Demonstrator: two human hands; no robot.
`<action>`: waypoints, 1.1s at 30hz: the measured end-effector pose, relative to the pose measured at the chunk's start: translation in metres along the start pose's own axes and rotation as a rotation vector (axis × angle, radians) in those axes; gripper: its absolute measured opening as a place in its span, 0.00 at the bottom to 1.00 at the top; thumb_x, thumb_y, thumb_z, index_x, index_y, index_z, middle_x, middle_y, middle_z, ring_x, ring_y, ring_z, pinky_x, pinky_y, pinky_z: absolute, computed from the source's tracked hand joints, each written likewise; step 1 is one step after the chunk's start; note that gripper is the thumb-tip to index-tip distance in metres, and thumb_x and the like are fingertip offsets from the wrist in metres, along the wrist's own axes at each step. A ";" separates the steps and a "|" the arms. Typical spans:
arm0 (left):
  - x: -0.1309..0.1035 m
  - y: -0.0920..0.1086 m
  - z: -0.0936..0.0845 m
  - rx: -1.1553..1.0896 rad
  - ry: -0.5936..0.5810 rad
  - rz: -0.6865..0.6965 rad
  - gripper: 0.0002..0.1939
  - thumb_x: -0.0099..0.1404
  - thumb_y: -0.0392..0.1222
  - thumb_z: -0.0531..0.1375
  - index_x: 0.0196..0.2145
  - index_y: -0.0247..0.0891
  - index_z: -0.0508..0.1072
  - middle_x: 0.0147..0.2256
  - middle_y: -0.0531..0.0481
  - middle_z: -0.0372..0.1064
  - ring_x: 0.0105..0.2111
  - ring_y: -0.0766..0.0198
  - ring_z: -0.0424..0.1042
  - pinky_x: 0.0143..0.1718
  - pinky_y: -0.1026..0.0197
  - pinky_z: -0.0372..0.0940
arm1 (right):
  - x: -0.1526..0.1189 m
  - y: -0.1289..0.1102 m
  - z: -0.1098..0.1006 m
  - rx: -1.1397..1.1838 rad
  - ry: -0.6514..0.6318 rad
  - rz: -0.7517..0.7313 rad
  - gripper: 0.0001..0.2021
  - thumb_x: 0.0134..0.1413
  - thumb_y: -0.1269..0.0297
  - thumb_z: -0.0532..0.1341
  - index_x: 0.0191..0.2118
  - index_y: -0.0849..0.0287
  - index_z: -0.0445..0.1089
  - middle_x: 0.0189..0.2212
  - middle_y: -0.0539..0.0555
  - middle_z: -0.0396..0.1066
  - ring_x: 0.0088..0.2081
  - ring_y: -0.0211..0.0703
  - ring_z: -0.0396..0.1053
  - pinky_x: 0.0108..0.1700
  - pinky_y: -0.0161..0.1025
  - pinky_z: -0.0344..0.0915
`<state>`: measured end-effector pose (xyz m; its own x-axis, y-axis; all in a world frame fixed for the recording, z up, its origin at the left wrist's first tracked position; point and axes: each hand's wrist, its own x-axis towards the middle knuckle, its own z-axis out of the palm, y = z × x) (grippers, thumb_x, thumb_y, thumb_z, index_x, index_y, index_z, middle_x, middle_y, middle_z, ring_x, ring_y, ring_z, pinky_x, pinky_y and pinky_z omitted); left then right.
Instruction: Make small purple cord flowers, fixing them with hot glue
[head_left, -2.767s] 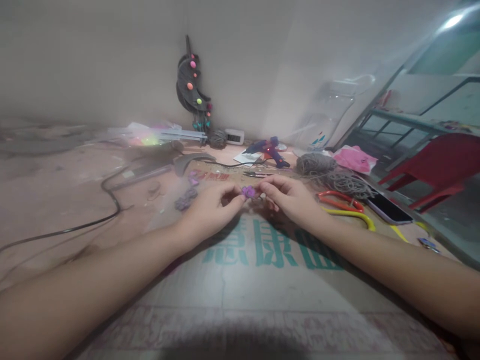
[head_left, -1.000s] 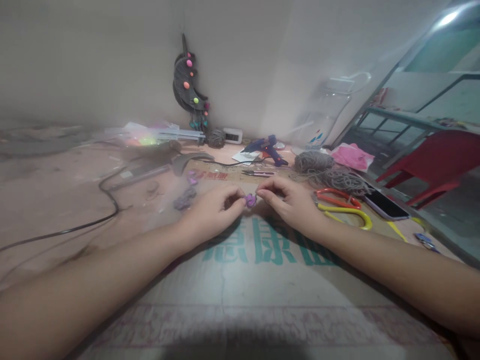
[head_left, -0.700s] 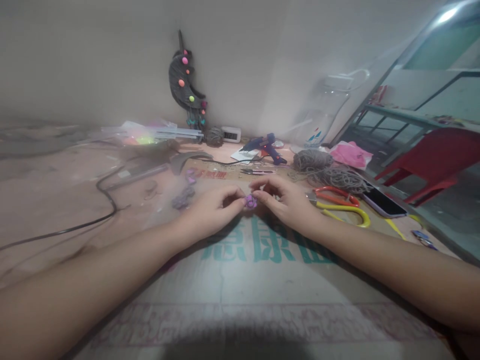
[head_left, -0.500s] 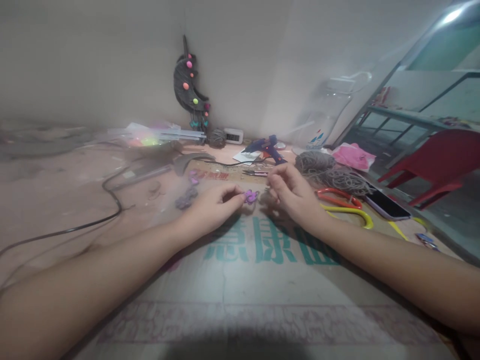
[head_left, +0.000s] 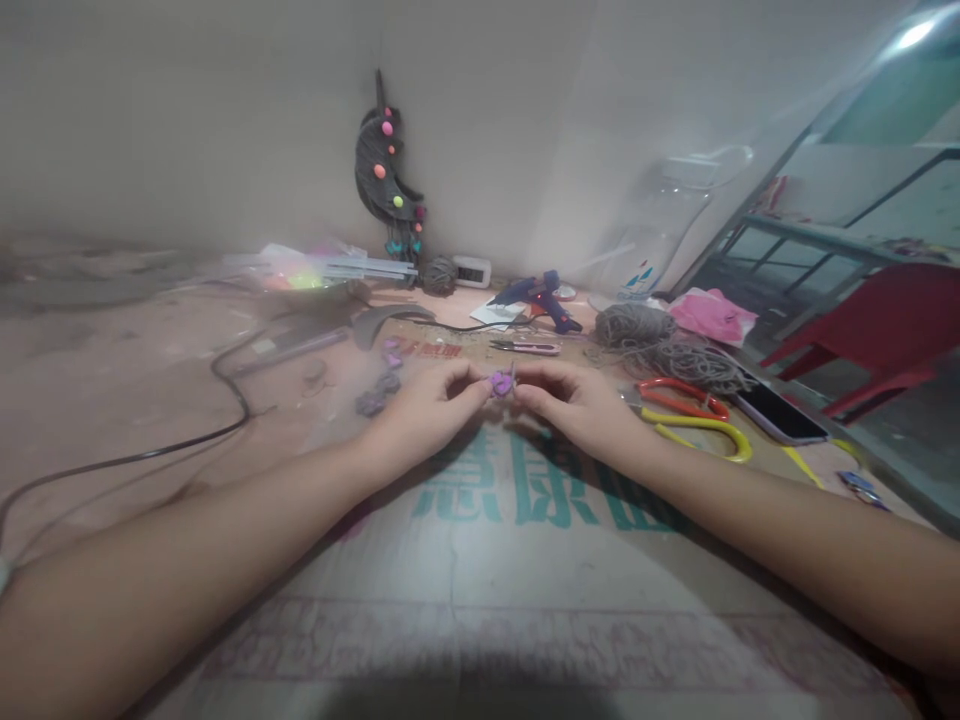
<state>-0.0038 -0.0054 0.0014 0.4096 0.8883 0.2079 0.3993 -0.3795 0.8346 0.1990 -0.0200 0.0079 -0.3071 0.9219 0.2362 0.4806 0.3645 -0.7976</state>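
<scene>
Over the cardboard [head_left: 480, 570] on the table, both hands meet at a small purple flower-shaped piece [head_left: 501, 383]. My left hand [head_left: 442, 405] pinches its left side between thumb and forefinger. On the other side, my right hand [head_left: 574, 400] has thumb and forefinger closed at a short grey strand [head_left: 514, 373] at the piece's right edge; the exact grip is too small to make out. More purple pieces [head_left: 392, 350] and a grey bundle [head_left: 379, 393] lie left of my hands. Just beyond my fingers rests a pair of thread snips [head_left: 529, 347].
A glue gun [head_left: 536, 295] stands at the back, its cord running left. Grey yarn [head_left: 637, 330], red-and-yellow-handled pliers or scissors [head_left: 720, 430] and a phone [head_left: 784, 410] lie right. A crescent decoration [head_left: 382, 170] hangs on the wall beside a small digital clock [head_left: 472, 270].
My right hand has come down and left, from apart to touching the purple piece's right side. My left hand keeps its pinch. The view has shifted slightly.
</scene>
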 end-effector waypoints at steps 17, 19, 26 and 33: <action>-0.003 0.004 0.001 0.071 -0.063 0.065 0.12 0.65 0.46 0.53 0.29 0.38 0.70 0.29 0.53 0.69 0.31 0.63 0.67 0.33 0.61 0.58 | -0.001 0.000 0.003 0.024 0.046 -0.029 0.10 0.56 0.60 0.61 0.41 0.59 0.72 0.32 0.52 0.76 0.31 0.38 0.71 0.32 0.36 0.66; -0.003 0.004 0.001 0.081 -0.077 0.069 0.12 0.65 0.46 0.52 0.29 0.38 0.70 0.29 0.52 0.69 0.32 0.63 0.67 0.34 0.61 0.59 | -0.001 -0.001 0.003 0.024 0.052 -0.044 0.10 0.57 0.60 0.61 0.41 0.59 0.72 0.32 0.51 0.75 0.30 0.37 0.70 0.31 0.35 0.65; -0.004 0.005 0.001 0.115 -0.113 0.085 0.13 0.66 0.46 0.52 0.30 0.38 0.71 0.29 0.53 0.70 0.31 0.63 0.67 0.33 0.61 0.58 | 0.000 -0.007 0.004 0.125 0.044 -0.017 0.09 0.55 0.60 0.61 0.38 0.60 0.70 0.28 0.49 0.71 0.25 0.34 0.66 0.28 0.34 0.63; -0.004 0.005 0.000 0.090 -0.139 0.082 0.12 0.65 0.45 0.53 0.29 0.37 0.71 0.28 0.54 0.70 0.29 0.64 0.66 0.31 0.62 0.57 | 0.001 -0.010 0.007 0.179 0.004 0.000 0.07 0.55 0.61 0.61 0.33 0.59 0.67 0.26 0.48 0.68 0.24 0.33 0.64 0.27 0.33 0.63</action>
<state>-0.0032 -0.0111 0.0043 0.5505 0.8115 0.1959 0.4295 -0.4765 0.7671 0.1883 -0.0239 0.0128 -0.3040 0.9223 0.2385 0.3267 0.3361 -0.8834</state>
